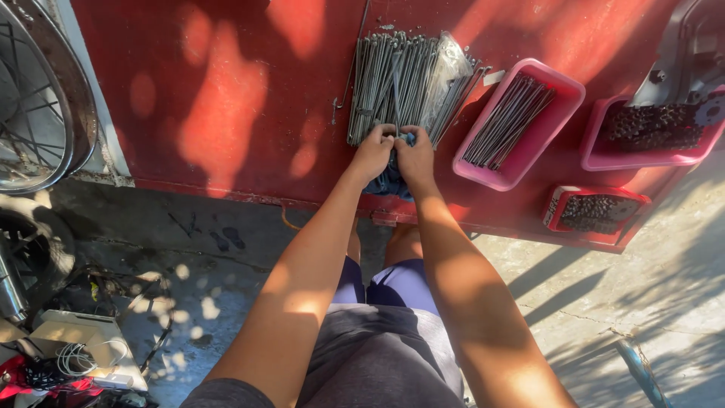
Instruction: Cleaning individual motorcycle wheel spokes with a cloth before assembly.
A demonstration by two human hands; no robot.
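- Head view looks straight down along two bare forearms to a red table [226, 98], where both hands meet at its near edge.
- Left hand [372, 153] is curled closed, knuckles up, its fingers closed on the near ends of a large bundle of metal spokes [400, 83] and the blue cloth [390, 181] beneath.
- Right hand [415, 155] is closed in the same way, pressed against the left, thumb side touching it; it too pinches the spoke ends together with the cloth.
- The bundle of metal spokes lies on the red table, fanning away from the hands toward the far side; a clear plastic wrap [451, 60] covers part of its right edge.
- The blue cloth hangs just over the table's near edge, mostly hidden under the two hands, so I cannot tell its full shape.
- Just right of the bundle sits a pink tray [521, 170] set at an angle, with a smaller batch of spokes inside.
- Further right, a second pink tray [642, 157] holds small dark metal parts, and a red tray [596, 213] near the table's corner holds more of them.
- As a judgement: the work looks early or midway. The big bundle is loosely spread, not tied or squared, and only a small share of spokes lies in the pink tray.
- A spoked wheel [34, 98] leans at the far left, well apart from the hands.
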